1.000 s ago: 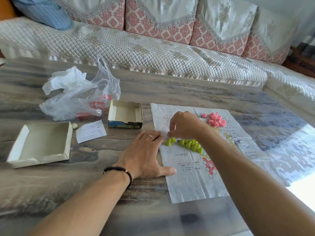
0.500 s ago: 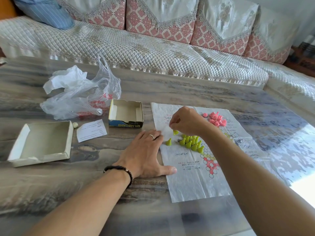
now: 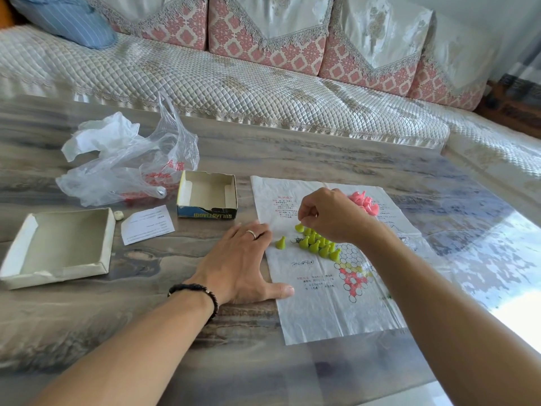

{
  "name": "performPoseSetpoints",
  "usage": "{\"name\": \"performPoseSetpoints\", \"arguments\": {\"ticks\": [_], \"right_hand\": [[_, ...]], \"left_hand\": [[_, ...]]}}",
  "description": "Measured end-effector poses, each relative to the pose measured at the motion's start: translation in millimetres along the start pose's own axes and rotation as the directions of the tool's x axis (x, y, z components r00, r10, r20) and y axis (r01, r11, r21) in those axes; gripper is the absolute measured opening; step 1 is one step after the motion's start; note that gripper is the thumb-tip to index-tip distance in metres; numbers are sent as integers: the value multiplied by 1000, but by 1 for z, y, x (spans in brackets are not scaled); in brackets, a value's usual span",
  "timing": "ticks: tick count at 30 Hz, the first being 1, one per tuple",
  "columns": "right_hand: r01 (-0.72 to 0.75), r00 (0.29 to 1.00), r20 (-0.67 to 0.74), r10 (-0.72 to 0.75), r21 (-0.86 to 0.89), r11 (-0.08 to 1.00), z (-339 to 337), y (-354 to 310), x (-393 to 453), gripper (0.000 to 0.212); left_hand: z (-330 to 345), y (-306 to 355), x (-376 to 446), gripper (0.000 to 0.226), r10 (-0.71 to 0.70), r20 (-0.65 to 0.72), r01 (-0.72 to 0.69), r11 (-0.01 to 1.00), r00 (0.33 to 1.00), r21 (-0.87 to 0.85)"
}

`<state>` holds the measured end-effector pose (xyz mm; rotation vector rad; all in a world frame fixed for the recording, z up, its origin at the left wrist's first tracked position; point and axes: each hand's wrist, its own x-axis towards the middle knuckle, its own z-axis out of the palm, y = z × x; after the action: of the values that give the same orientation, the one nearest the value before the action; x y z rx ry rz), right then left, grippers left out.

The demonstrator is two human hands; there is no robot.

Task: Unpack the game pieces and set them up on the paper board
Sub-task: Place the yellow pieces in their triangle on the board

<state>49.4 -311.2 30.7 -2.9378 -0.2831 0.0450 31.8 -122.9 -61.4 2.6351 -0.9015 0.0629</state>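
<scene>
A white paper board (image 3: 328, 312) with printed hexagon cells lies on the table. A cluster of green cone pieces (image 3: 317, 246) stands near its middle, and one green piece (image 3: 281, 242) stands apart at the left edge. Pink pieces (image 3: 364, 202) are heaped at the board's far side. My right hand (image 3: 330, 215) hovers over the green cluster, fingertips pinched on a green piece (image 3: 299, 227) at the cluster's top. My left hand (image 3: 243, 265) lies flat, fingers spread, pressing the board's left edge.
An open empty game box (image 3: 207, 194) sits left of the board, its lid (image 3: 55, 247) further left. A paper slip (image 3: 146, 224), a small white die (image 3: 118, 215) and a crumpled plastic bag (image 3: 126, 165) lie nearby. A sofa (image 3: 234, 83) runs behind the table.
My right hand lifted a green piece from the row's left end and carried it to the top of the cluster. The left hand stayed pressed on the paper.
</scene>
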Motion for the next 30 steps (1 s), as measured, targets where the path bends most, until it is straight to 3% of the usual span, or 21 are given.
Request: {"name": "performPoseSetpoints", "arguments": {"ticks": [16,22,30], "right_hand": [[-8,1000,13,9,-33,999,10,5,-3,14],[11,997,-71,-10,15,1000,6,-1,-5,14],[82,996,18,-82,40,996,13,-13,-10,10]], "left_hand": [[-4,2,0,115,-23,53,22,1000,998,21],[0,0,1,109,5,7,-5,1000,1000,5],[0,0,0,111,10,-12,-10,1000,1000,8]]}}
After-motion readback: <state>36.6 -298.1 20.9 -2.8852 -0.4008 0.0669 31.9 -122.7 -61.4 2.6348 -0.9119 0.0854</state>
